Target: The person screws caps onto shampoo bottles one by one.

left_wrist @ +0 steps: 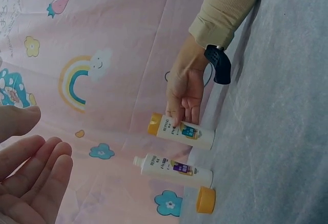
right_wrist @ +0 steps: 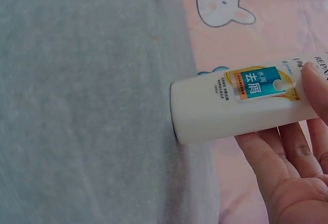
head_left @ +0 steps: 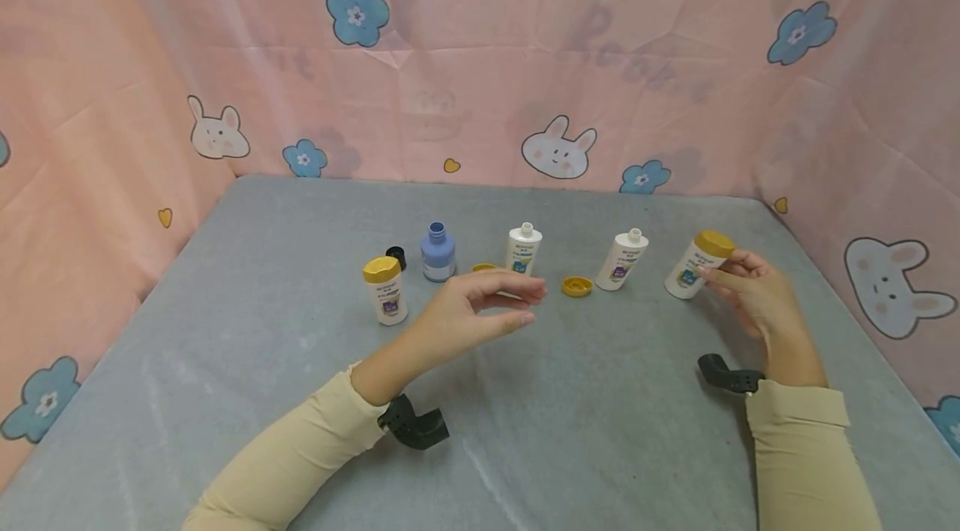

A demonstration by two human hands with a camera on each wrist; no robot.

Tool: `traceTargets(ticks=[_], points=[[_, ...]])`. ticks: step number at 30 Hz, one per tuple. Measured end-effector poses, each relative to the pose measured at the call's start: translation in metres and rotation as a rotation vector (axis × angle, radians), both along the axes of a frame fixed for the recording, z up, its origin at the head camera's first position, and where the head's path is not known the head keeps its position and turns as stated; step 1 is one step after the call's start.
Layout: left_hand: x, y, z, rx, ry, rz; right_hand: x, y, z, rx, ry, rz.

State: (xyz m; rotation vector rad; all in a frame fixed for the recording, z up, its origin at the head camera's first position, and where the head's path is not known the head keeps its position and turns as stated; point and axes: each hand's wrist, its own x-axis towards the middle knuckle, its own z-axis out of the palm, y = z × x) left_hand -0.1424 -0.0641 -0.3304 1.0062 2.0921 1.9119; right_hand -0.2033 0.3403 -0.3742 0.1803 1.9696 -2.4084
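At the right of the head view my right hand (head_left: 765, 306) holds a white shampoo bottle (head_left: 684, 277) with a gold cap, thumb on its front and fingers behind. Its base is at the table, and its label is teal in the right wrist view. My left hand (head_left: 465, 310) hovers over the middle with nothing in it, fingers apart from the thumb. Behind it is an uncapped white bottle (head_left: 522, 247) with a teal label, partly hidden. Another uncapped white bottle (head_left: 621, 262), labelled purple, stands between the hands beside a gold cap (head_left: 577, 287).
Left of the left hand stands a gold-capped white bottle (head_left: 388, 302). A blue bottle (head_left: 438, 257) without its cap is behind it, near a black cap (head_left: 397, 254). A second gold cap (head_left: 483, 268) is mostly hidden. Pink patterned cloth (head_left: 450, 81) surrounds the grey table (head_left: 585, 414).
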Motion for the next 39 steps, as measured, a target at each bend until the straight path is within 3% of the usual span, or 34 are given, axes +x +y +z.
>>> traceTargets(ticks=[13, 18, 21, 25, 27, 29, 31, 34, 39], points=[[0.000, 0.003, -0.004, -0.021, -0.009, -0.002, -0.001, 0.001, -0.002, 0.037, -0.020, 0.014], [-0.003, 0.007, -0.010, -0.056, -0.020, 0.032, 0.000, -0.002, 0.003, 0.059, -0.021, 0.004], [-0.009, 0.013, -0.012, -0.136, -0.067, 0.060, 0.004, -0.007, 0.012, 0.096, 0.037, -0.096], [-0.020, 0.029, -0.016, -0.253, -0.124, 0.067, 0.007, -0.019, 0.029, 0.157, 0.130, -0.352], [-0.026, 0.038, -0.019, -0.263, -0.142, 0.069, 0.009, -0.027, 0.038, 0.123, 0.183, -0.437], [-0.031, 0.047, -0.023, -0.251, -0.144, 0.085, 0.011, -0.035, 0.046, 0.093, 0.233, -0.472], [-0.035, 0.056, -0.025, -0.228, -0.145, 0.106, 0.014, -0.043, 0.053, 0.099, 0.261, -0.447], [-0.042, 0.070, -0.028, -0.237, -0.138, 0.147, 0.018, -0.054, 0.057, 0.204, 0.267, -0.361], [-0.053, 0.091, -0.033, -0.281, -0.111, 0.180, 0.019, -0.064, 0.049, 0.377, 0.229, -0.214]])
